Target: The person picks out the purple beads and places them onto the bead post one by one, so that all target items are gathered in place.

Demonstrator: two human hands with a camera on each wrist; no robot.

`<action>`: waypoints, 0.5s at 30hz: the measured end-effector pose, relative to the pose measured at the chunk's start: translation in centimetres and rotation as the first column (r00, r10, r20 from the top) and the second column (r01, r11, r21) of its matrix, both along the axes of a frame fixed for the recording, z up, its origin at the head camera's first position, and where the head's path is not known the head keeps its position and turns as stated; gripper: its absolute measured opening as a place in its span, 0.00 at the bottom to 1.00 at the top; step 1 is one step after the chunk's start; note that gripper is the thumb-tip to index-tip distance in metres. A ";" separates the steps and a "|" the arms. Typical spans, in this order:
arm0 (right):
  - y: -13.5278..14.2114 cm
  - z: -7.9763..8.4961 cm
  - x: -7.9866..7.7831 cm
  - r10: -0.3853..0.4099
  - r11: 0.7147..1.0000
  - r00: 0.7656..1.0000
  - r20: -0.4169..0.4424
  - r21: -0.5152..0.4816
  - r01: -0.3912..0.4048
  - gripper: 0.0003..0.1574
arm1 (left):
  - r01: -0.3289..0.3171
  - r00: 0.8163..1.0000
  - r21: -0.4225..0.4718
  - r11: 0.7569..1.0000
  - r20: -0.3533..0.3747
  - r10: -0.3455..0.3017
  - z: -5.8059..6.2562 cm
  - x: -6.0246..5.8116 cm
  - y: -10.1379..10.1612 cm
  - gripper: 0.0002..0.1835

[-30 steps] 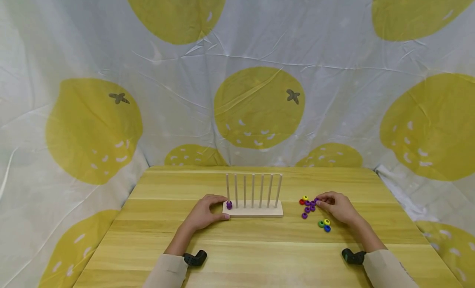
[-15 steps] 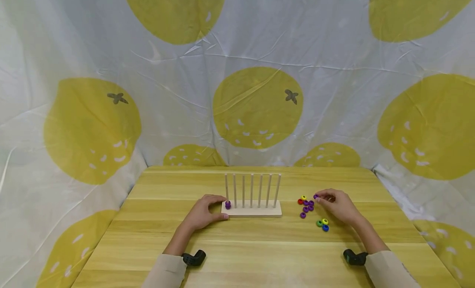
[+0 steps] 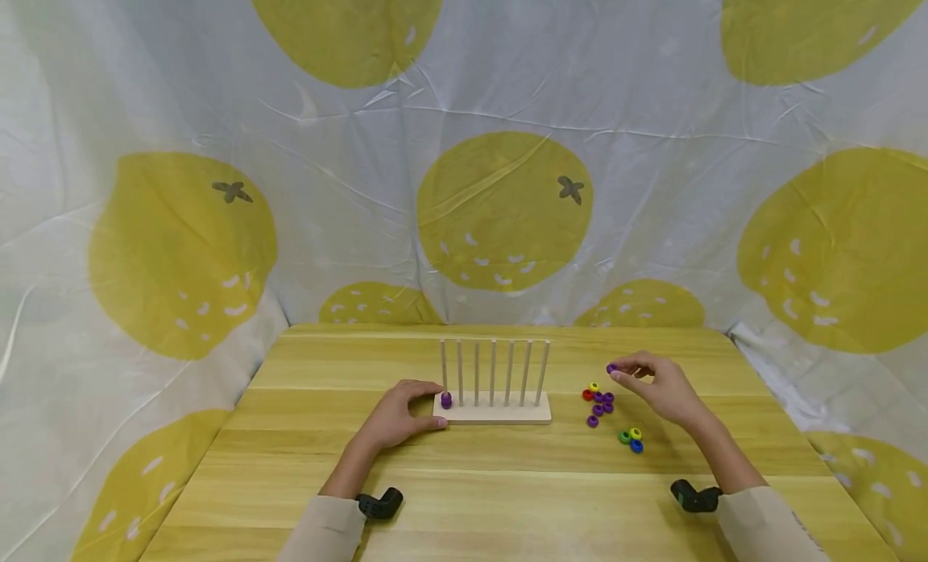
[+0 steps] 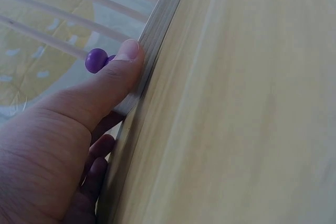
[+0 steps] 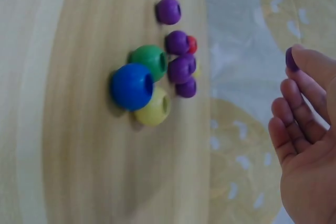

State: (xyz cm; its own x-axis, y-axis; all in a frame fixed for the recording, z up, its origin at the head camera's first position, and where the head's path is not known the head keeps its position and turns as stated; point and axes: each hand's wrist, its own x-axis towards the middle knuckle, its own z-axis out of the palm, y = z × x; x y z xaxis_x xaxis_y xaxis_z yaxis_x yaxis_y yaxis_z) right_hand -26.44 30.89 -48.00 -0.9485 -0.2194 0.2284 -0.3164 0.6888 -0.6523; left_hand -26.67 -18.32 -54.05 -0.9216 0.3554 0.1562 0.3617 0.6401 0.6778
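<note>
My left hand (image 3: 395,417) grips the left end of a pale wooden peg stand (image 3: 500,413), thumb along the front edge and fingers behind. The stand carries a row of several upright pegs (image 3: 493,373). Purple beads (image 3: 445,401) sit at the foot of the leftmost peg, close to the left thumb. Raised above the table on the right, my right hand (image 3: 660,389) pinches a purple bead (image 5: 291,59) between thumb and index finger; its other fingers curl loosely. Below and left of that hand lie several loose purple beads (image 3: 598,410).
By the purple beads lie a yellow bead (image 3: 594,386) and a red bead (image 3: 587,394). Nearer the front, a green bead (image 5: 149,61), a blue bead (image 5: 131,86) and another yellow bead (image 5: 153,107) cluster together. A lemon-patterned cloth (image 3: 348,208) hangs behind the wooden table (image 3: 507,497).
My right hand has lifted the purple bead up off the table, away from the pile, and moved slightly left. My left hand stays on the stand.
</note>
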 end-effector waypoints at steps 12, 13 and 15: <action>-2.9 3.8 0.0 0.042 0.999 0.999 -0.021 -0.021 -0.042 0.14 | -0.006 1.000 0.012 1.000 0.000 0.006 0.2 0.2 0.1 0.32; -3.2 4.1 0.0 0.042 0.999 0.999 -0.018 -0.030 -0.043 0.14 | -0.005 1.000 0.012 1.000 0.001 0.005 0.2 0.2 0.1 0.32; -3.8 4.7 0.0 0.053 0.998 0.998 -0.020 -0.039 -0.054 0.14 | -0.005 1.000 0.009 1.000 -0.006 0.005 0.2 0.2 0.0 0.32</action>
State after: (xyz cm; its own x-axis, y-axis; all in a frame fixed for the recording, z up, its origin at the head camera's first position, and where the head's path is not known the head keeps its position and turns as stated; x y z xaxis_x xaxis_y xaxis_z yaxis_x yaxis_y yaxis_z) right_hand -26.39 27.14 -43.32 -0.9311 -0.2600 0.2560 -0.3647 0.6448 -0.6718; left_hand -26.52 -18.30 -53.81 -0.9223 0.3495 0.1649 0.3627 0.6354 0.6817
